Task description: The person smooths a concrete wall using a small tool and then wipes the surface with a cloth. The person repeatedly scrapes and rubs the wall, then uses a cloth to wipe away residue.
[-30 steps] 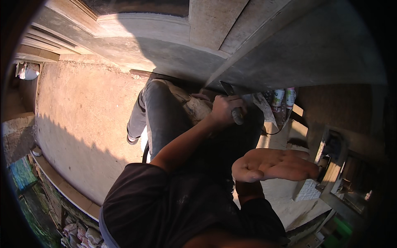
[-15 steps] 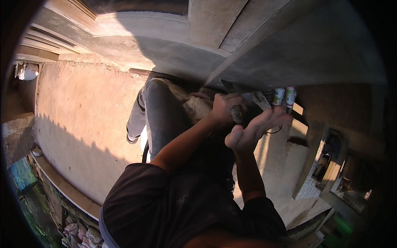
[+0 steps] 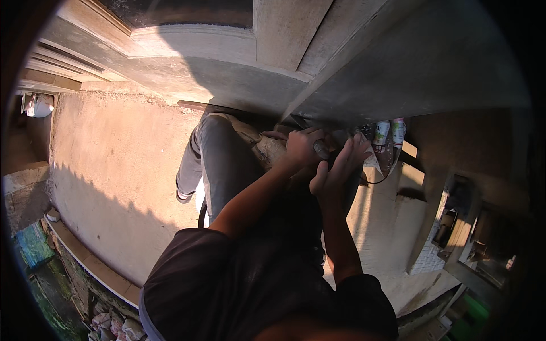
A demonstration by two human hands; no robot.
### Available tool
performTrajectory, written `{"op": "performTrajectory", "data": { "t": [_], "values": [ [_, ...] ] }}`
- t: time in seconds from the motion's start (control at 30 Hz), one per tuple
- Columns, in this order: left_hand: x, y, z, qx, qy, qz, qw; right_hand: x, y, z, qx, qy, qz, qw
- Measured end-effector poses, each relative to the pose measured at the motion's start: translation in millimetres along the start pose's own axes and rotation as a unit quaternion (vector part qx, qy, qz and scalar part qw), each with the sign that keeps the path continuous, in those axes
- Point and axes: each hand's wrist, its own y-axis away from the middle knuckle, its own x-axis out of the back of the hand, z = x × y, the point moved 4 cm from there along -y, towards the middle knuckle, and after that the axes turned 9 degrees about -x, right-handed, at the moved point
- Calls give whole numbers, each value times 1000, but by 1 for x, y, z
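We've got a tan concrete floor (image 3: 114,153) here, part sun, part jagged shadow, and our left foot (image 3: 182,197) is resting right on it.

From the wearer's head, 1 wide fisheye camera looks steeply down, close above the dark shirt (image 3: 250,273) and forearms (image 3: 256,196), reaching across the floor (image 3: 119,170) until the wall (image 3: 244,85) in front.

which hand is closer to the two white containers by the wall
Right. The open right hand is just left of the two white containers, fingers reaching toward that side; the left hand, closed around a tool handle, is farther left.
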Motion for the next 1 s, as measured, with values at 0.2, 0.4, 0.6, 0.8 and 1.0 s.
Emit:
{"op": "performTrajectory", "data": {
  "t": [0.2,0.4,0.6,0.8,1.0],
  "values": [
    [-6,12,27,-54,10,-145,988,-36,69,62,-502,-571,-39,649],
    [28,25,51,-68,13,-145,987,-57,91,66,-373,-449,-207,785],
    [49,31,55,-27,-16,-191,981,-59,60,30,-142,-419,-224,868],
    [80,35,51,-26,-99,-181,978,-95,54,0,-477,-750,-250,383],
    [108,63,49,0,-50,-112,992,-95,52,-4,-566,-674,-299,369]
  ]
}}
